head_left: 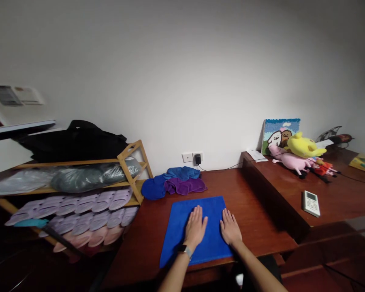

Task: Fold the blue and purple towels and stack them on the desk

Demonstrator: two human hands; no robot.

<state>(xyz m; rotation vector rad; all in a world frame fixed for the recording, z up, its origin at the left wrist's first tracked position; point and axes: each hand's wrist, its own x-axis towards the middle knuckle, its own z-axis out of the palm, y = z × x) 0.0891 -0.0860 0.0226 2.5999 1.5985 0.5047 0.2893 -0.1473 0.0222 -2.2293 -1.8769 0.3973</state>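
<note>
A bright blue cloth (211,227) lies spread out on the reddish-brown wooden table (255,221), close to the front edge. My left hand (196,228) rests flat near the cloth's middle, its fingers stretched out and a watch on the wrist. At the cloth's right edge, my right hand (230,228) also lies flat, fingers pointing away from me. Neither hand grips anything. Behind the cloth are a crumpled purple cloth (186,185), a lighter blue cloth (182,173) and a dark blue folded cloth (153,187), bunched near the wall.
On the left stands a wooden rack (136,162) with several slippers (100,200) and a black bag (75,140). A raised surface on the right bears a white remote (311,203), plush toys (304,146) and a picture (281,132). A black plug (197,159) sits in the wall socket.
</note>
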